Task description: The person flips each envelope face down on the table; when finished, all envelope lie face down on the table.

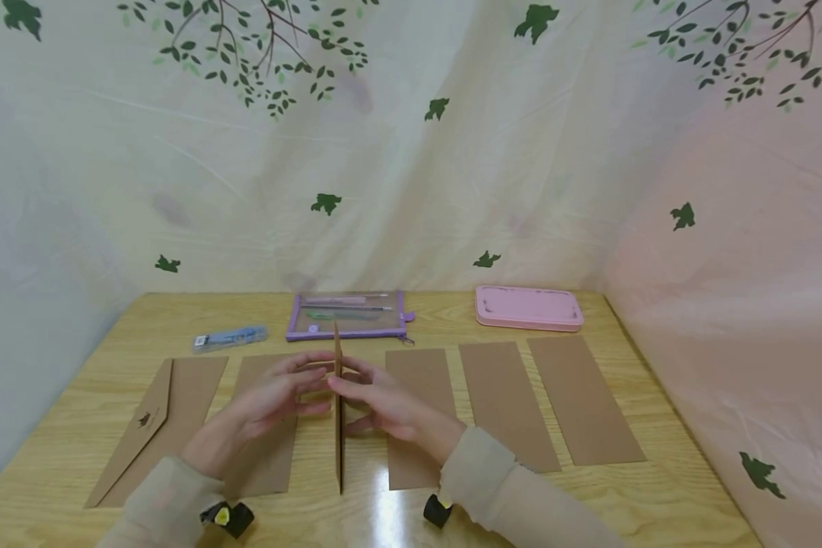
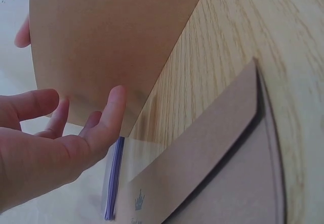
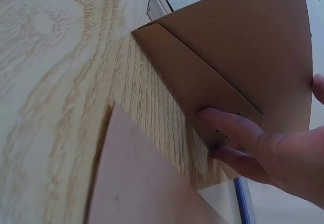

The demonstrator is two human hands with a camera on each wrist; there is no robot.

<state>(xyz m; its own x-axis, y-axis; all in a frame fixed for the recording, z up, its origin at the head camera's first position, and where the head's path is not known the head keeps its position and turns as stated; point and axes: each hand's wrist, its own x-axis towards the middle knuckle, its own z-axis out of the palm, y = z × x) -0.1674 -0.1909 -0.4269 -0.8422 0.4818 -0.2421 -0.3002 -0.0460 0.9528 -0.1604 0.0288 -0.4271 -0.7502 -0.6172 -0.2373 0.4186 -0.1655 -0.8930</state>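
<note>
two hands, six envelopes, one upright

two hands in play, the left hand and the right hand, and we're counting six brown envelopes! one upright envelope between the hands, two flat envelopes to the left hand's side, three flat envelopes to the right hand's side. beyond the left hand, one blue packet; straight beyond both hands, one purple-edged pouch, its pens too blurred to tally; beyond the right hand, one pink case. two black wrist devices, one nearer than each hand. eight dark green shapes on the cloth past the hands!
</note>
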